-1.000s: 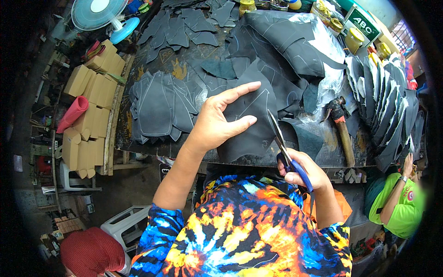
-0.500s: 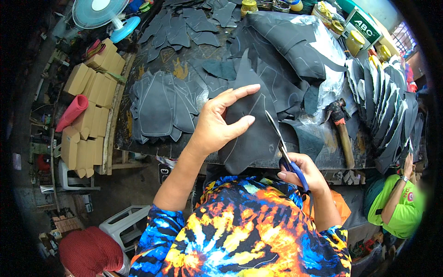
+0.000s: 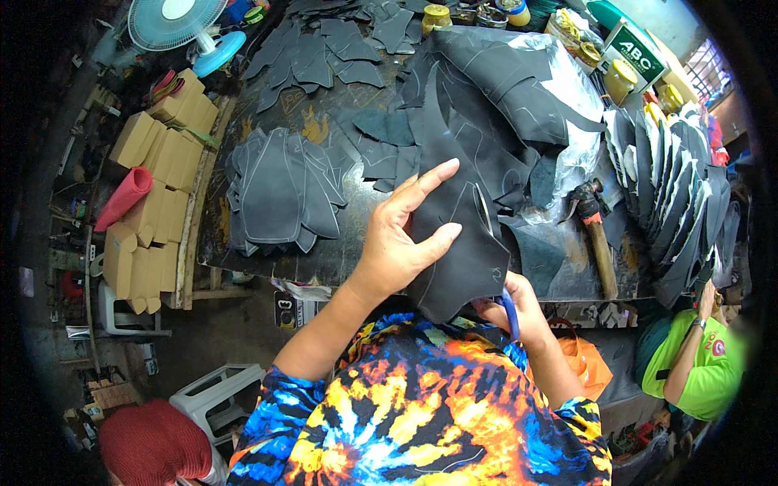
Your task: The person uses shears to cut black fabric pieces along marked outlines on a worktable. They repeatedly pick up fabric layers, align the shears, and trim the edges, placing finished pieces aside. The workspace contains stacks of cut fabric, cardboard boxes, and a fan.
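In front of my body, a black leather sheet (image 3: 462,271) with thin pale outlines is lifted over the table's near edge. My left hand (image 3: 395,243) grips it from the left, thumb and index finger spread on top while the other fingers go behind it. My right hand (image 3: 528,314) is closed round the blue handles of a pair of scissors (image 3: 510,314). Part of one blade shows above the sheet near a marked line; the rest of the scissors is hidden beneath the leather.
Cut black pieces (image 3: 279,190) lie stacked at left, more at the back. A hammer (image 3: 598,243) and upright pieces (image 3: 664,194) are at right. Jars (image 3: 620,79) stand at the far right. Beyond sits a co-worker in a green shirt (image 3: 697,364); cardboard boxes (image 3: 150,211) fill the left.
The leather sheet has shifted slightly right and turned in my left hand. The scissors, their blades mostly in sight before, have moved under the sheet with my right hand, slightly left and nearer me.
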{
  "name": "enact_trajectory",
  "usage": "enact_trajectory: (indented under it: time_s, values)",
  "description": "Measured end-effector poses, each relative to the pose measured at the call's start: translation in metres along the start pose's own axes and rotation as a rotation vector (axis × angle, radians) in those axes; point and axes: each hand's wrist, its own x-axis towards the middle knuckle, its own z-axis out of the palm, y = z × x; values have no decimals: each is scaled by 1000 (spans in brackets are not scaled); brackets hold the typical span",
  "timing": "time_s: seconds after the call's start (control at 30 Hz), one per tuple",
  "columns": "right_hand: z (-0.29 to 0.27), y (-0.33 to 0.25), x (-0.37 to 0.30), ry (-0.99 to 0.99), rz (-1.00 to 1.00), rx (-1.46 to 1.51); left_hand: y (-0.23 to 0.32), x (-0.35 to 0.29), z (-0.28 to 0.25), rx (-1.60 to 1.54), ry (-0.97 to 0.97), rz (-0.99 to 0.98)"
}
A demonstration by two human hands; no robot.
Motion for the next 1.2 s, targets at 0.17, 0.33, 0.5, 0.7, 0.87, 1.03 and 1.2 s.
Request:
enact_trajectory:
  time_s: [0.17,0.33,0.5,0.7,0.87,1.03,1.2]
  values:
    - [-7,2,5,-39,-33,-109,-8,-8,13,-18,42,-7]
    - [-15,4,13,-66,-138,-175,-8,-13,15,20,8,20]
    - [-6,14,10,40,-109,-87,-9,-16,18,21,49,9]
    - [2,17,3,85,-102,-43,-13,-14,31,-239,141,-74]
    - [-22,-7,-5,-132,153,-93,-9,-4,-12,-76,-125,-192]
    - [-32,-21,0,-262,46,-280,-2,3,-29,15,-328,-156]
    - [-27,-27,5,-220,84,-324,4,7,-27,-1,-376,-151]
